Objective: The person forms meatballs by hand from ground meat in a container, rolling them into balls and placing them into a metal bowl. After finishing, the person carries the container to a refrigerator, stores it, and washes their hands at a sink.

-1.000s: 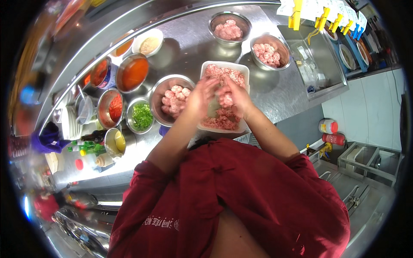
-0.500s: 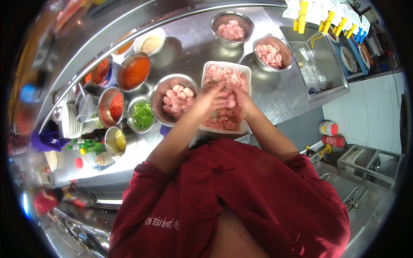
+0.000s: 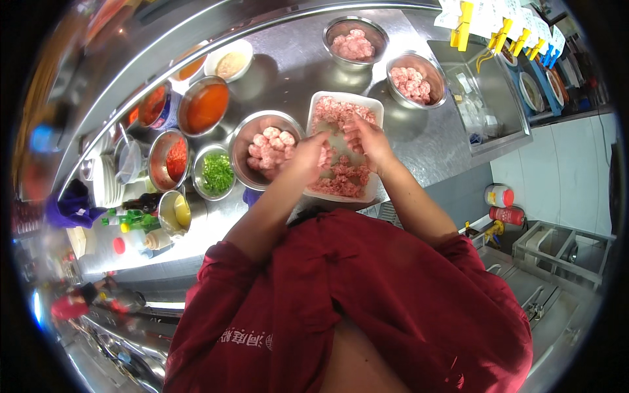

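Left hand [image 3: 309,158], right hand [image 3: 373,147], apart over pink mince [image 3: 346,175]!
It's right beneath curled, blurred fingers [image 3: 319,141]; gripping any, can't tell.

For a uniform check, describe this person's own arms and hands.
The left hand and right hand are ungloved, slightly blurred here. The forearms are bare too, up to loose, dark red sleeves that end near the elbows.

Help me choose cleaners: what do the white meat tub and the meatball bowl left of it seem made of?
White meat tub: probably plastic, satin; its opaque, rounded rim suggests it. Meatball bowl: likely stainless steel, polished; its grey rim catches bright reflections.
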